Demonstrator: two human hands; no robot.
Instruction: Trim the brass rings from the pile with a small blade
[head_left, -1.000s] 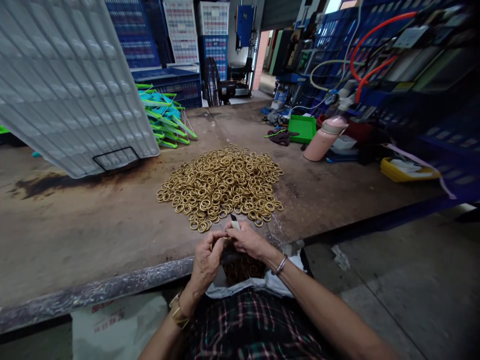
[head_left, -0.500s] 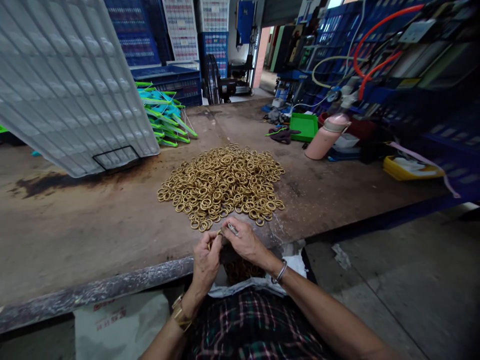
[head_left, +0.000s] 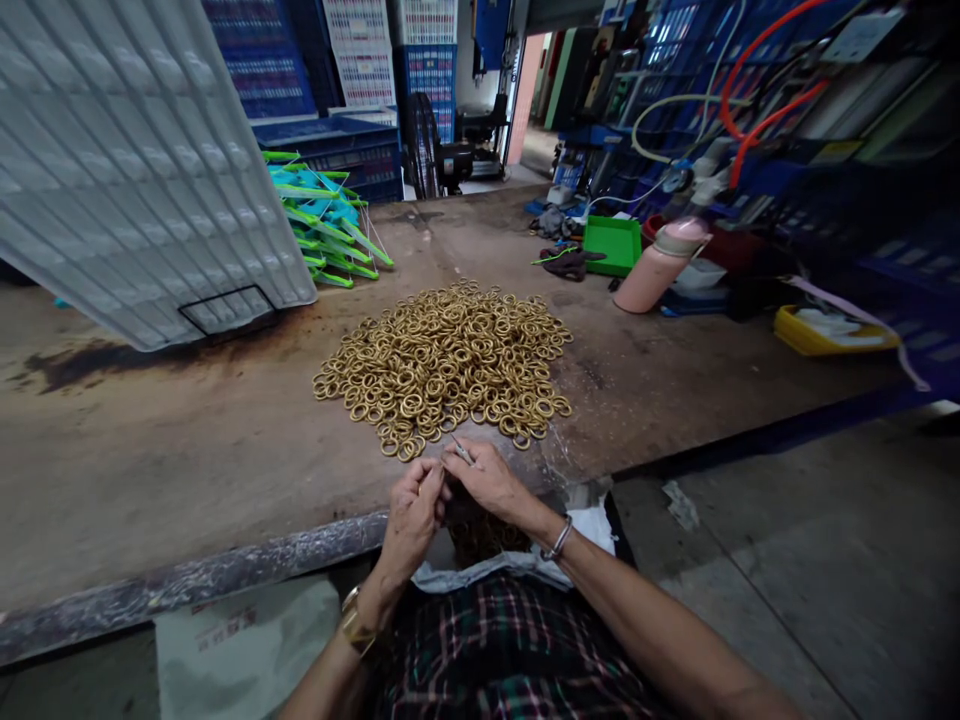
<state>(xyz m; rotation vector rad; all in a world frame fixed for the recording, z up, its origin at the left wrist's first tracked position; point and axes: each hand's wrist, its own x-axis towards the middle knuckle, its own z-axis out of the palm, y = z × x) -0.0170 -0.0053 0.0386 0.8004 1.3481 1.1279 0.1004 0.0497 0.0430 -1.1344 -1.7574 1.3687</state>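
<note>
Gold-coloured rings [head_left: 442, 365] heaped on tabletop [head_left: 187, 450] | single ring [head_left: 421, 488] pinched by left hand [head_left: 410, 508], slim pointed tool [head_left: 463, 454] gripped by right hand [head_left: 491, 482] | trimming suspected | steady pinch probably needed

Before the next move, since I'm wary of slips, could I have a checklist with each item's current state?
1. Tool held in the right hand: ok.
2. Left hand holding a ring: cannot tell; the fingers are pinched, contents unclear.
3. Ring pile near the hands: ok, just beyond them on the table.
4. Bottle apart from the hands: ok, off to the right.
5. No jewellery worn: not ok; a gold band and a bracelet show.
</note>
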